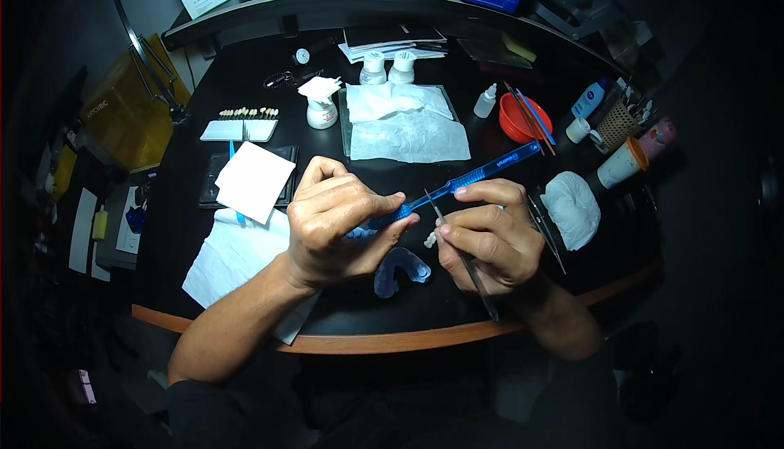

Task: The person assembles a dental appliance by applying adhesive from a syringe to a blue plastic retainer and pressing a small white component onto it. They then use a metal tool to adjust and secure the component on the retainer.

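Observation:
My left hand (339,224) is closed, thumb and index finger pinching a blue toothbrush (482,173) near its head end. The brush's handle slants up to the right, over my right hand. My right hand (490,241) is closed around a slim dark metal hand tool (465,259), its pointed tip at the toothbrush's neck. Beside the right fingertips shows a small tooth-coloured dental piece (430,240); whether it is held or lies on the table, I cannot tell. Below the hands a blue horseshoe-shaped dental model (400,274) lies on the table. Another blue piece (359,234) is partly hidden behind my left hand.
White paper sheets (408,134) lie ahead, with a white pad (255,181) and a tooth shade guide (245,122) at left. To the right are tweezers (549,235), crumpled white tissue (570,210), a red bowl (523,120) and a dropper bottle (485,102). A wooden edge (392,341) borders the black table.

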`<state>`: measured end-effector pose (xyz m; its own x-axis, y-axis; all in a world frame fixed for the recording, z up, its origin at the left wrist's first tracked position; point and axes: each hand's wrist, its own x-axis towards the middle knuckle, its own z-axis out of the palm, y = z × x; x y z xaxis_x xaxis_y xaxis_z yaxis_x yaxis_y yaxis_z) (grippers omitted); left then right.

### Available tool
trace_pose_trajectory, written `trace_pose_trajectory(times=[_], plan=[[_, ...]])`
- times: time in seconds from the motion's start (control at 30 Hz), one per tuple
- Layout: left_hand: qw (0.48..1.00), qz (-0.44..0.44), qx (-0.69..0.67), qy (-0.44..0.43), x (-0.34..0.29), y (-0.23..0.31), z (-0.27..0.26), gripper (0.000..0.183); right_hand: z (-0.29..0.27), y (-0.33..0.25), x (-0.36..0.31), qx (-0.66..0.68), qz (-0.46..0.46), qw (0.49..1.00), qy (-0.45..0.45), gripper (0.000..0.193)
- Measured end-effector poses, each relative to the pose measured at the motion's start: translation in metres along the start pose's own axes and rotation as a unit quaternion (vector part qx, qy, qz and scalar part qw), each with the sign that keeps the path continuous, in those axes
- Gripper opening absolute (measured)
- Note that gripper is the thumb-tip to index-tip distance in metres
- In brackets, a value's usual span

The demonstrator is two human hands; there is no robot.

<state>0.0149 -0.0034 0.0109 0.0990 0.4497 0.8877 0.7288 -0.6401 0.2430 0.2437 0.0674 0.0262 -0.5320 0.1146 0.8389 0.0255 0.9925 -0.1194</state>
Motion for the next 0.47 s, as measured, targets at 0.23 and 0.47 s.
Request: trace_pose_trajectory(times=[0.23, 0.47], plan=[[1.000, -0.001, 0.000, 0.005, -0.0009, 0.0000, 0.0014, 0.019, -0.0041, 0.0021, -0.0022, 0.015, 0.017, 0.999, -0.047, 0.019], [1.000, -0.005, 0.003, 0.001, -0.0023, 0.0004, -0.0001, 0.020, -0.0024, 0.0020, -0.0010, 0.019, 0.013, 0.999, -0.035, 0.017]])
